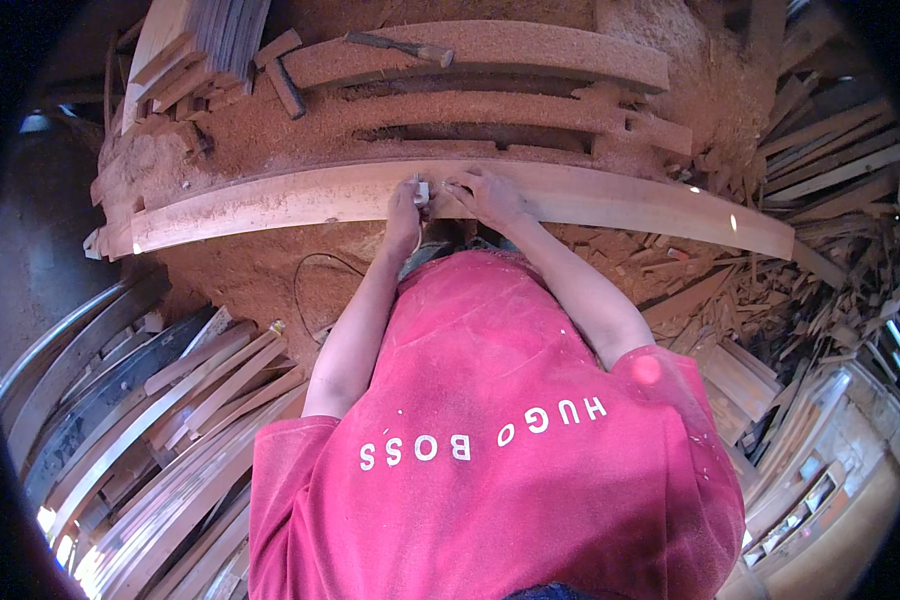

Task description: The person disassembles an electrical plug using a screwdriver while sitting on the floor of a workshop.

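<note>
A long pale wooden board [620,205] lies across in front of me, appearing curved in the fisheye view. My left hand [406,210] grips a small tool [421,193] with a whitish body at the board's near half, a pale cord hanging below it. My right hand [485,200] is just right of the tool on the board, its fingers bent and drawn together; what they hold, if anything, is too small to make out. Both forearms reach up past my red shirt.
Behind the board lie dusty curved timbers [530,55], a hammer [288,85], another hand tool [400,48] and stacked planks [180,50]. Sawdust [220,280] covers the ground. Long boards [200,400] lean at lower left; scrap wood [820,300] heaps at the right.
</note>
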Motion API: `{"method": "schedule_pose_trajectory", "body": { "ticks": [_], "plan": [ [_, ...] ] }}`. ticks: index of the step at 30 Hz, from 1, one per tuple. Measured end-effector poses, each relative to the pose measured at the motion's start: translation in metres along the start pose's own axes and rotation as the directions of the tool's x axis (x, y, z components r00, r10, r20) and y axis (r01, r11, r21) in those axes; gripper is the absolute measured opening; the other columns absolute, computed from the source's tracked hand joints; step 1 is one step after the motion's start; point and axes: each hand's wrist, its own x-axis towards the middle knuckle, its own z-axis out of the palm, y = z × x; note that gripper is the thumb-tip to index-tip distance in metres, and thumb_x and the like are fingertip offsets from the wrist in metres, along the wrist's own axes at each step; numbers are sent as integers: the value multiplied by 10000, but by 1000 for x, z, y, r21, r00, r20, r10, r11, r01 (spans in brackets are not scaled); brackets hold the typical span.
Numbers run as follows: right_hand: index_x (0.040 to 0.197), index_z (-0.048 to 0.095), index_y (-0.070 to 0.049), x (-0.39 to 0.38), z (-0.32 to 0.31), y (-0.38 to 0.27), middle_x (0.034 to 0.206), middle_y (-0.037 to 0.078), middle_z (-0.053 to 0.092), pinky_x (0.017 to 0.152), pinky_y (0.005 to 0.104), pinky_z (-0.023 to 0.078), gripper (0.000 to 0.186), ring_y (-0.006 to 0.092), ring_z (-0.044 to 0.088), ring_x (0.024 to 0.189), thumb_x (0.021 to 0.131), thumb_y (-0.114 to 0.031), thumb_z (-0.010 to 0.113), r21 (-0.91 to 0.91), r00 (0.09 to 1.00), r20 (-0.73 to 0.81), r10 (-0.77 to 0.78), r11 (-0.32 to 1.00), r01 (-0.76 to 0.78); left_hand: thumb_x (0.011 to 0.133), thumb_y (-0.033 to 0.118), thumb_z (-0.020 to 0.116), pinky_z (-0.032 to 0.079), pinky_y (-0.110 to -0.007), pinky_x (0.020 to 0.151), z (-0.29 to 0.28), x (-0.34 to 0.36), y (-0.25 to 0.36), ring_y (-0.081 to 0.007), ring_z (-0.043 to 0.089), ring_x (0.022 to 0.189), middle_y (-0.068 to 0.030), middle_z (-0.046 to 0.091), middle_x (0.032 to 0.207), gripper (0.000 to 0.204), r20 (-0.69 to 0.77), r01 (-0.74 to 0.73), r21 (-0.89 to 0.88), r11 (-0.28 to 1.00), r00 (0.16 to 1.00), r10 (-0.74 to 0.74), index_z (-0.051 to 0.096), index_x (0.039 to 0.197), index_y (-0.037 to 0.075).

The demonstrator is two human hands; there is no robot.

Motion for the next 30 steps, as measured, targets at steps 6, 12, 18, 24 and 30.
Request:
{"method": "schedule_pose_trajectory", "body": {
  "ticks": [6,12,18,24,30],
  "plan": [
    [1166,642,-83,-10,-14,-21,1007,195,679,812,472,516,329,380,640,957,933,-302,565,46,968,250,-26,999,15,961,311,355,365,-305,505,-16,-3,11,-152,446,557,-48,575,783,392,96,141,-280,950,988,-119,640,1080,70],
    [1121,648,-62,-17,-22,-40,987,266,660,866,502,488,336,418,630,985,898,-306,588,347,973,231,11,933,-93,928,317,334,341,-295,494,-14,-8,28,-152,393,540,-55,549,760,419,64,222,-356,908,975,-214,620,1091,57],
    [1075,614,12,-20,-21,-53,1025,272,654,884,503,485,354,436,617,1005,893,-291,605,270,984,161,76,956,-118,932,312,343,330,-273,492,-7,-10,35,-132,397,542,-47,555,761,395,125,191,-339,921,980,-157,594,1090,51],
    [1021,608,26,-21,-22,-56,963,298,652,854,522,488,334,450,627,956,888,-281,606,197,985,131,108,971,-133,939,295,327,330,-274,478,8,-14,34,-117,403,532,-44,564,770,384,72,107,-279,954,993,-91,584,1081,48],
    [988,608,14,-21,-27,-65,931,285,659,809,529,500,308,448,640,904,893,-278,604,75,973,162,165,981,-179,943,265,335,324,-263,460,10,-13,23,-108,400,519,-24,517,734,353,4,-31,-153,988,999,32,581,1074,48]
  ]
}}
